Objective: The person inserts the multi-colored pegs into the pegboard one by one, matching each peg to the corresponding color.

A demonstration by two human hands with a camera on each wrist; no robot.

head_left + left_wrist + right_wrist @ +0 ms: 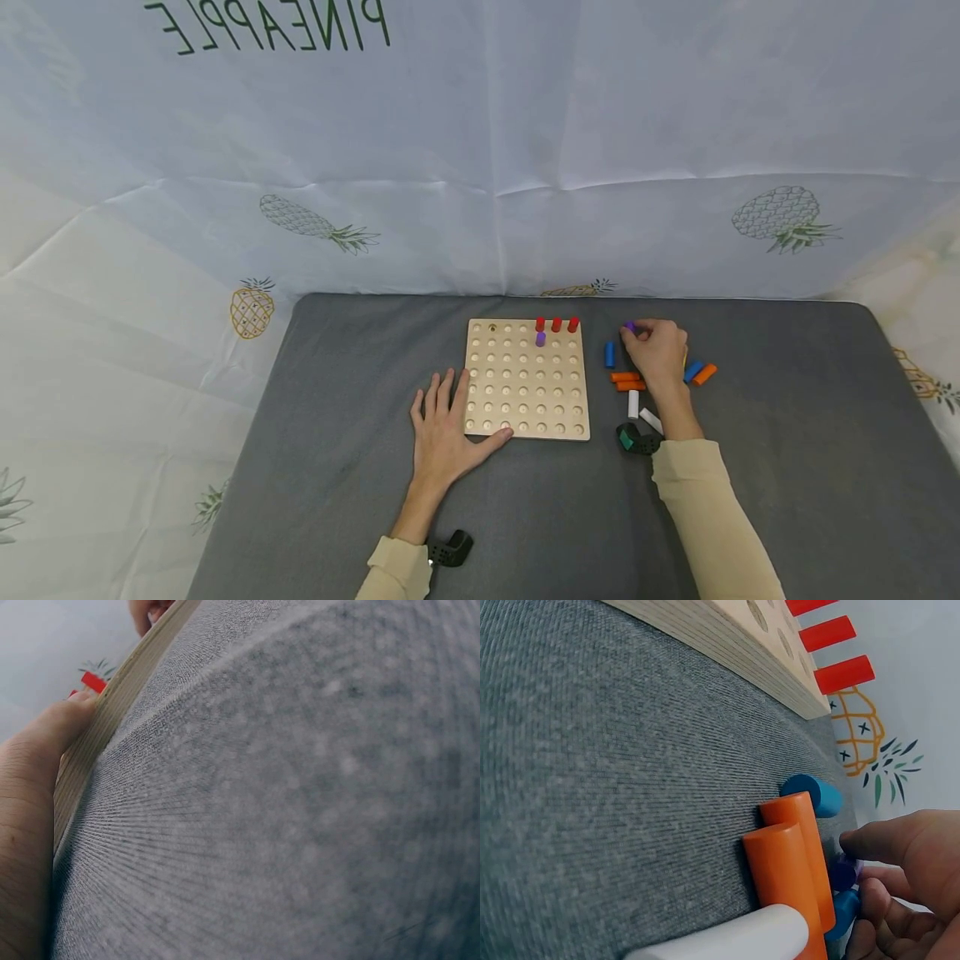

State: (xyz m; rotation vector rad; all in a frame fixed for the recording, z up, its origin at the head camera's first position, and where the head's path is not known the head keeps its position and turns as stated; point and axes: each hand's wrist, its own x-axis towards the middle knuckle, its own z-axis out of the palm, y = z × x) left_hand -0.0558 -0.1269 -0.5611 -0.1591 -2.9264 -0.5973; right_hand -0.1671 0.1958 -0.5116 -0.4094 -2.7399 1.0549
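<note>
A square wooden pegboard point(532, 435) with rows of round holes lies on the grey-covered table. Three red pegs point(557, 325) stand at the right end of its back row, and one purple peg point(541, 339) is in the row in front. My left hand point(442, 437) is spread at the board's front left corner, fingertips along the left side and thumb point(71, 718) on the front edge. Right of the board, my right hand point(658, 354) pinches another purple peg point(846, 871) between thumb and fingers, low among the loose pegs.
Around my right hand lie loose pegs: a blue peg point(610, 354), two orange pegs point(628, 386) side by side, white pegs point(633, 404), and blue and orange ones point(704, 374) farther right. A pineapple-print cloth point(450, 242) hangs behind the table.
</note>
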